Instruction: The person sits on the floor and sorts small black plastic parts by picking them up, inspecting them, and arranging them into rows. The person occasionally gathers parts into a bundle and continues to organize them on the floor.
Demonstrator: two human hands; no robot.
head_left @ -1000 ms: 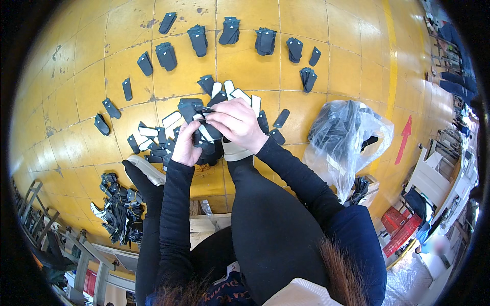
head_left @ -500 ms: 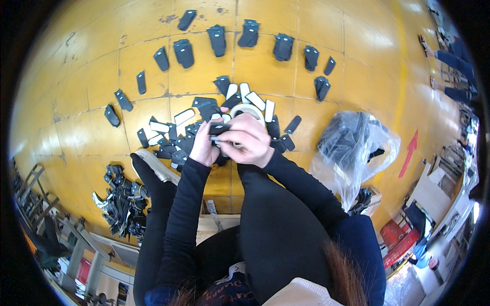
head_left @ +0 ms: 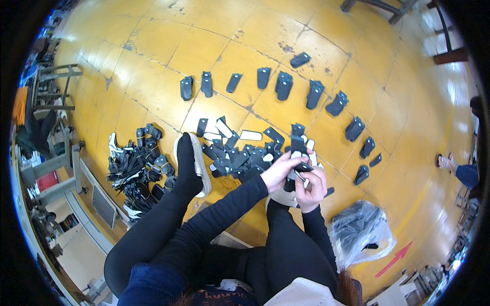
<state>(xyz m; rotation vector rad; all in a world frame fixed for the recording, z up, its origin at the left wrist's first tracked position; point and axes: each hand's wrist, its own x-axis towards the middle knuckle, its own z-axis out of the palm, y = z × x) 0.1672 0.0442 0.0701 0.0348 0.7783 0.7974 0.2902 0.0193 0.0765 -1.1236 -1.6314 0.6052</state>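
Closely pinches a black round-ended tab (head_left: 304, 167), lengthwise roughly nine-to-three o'clock, between left hand (head_left: 278, 172) at its nine and right hand (head_left: 313, 190) at its five.

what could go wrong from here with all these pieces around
The dark piece held between the left hand and right hand might slip and mix with the loose pile nearby. The left shoe stands right beside that pile, so shifting it could scatter pieces. The small stacks lie on the floor, where someone might disturb them.
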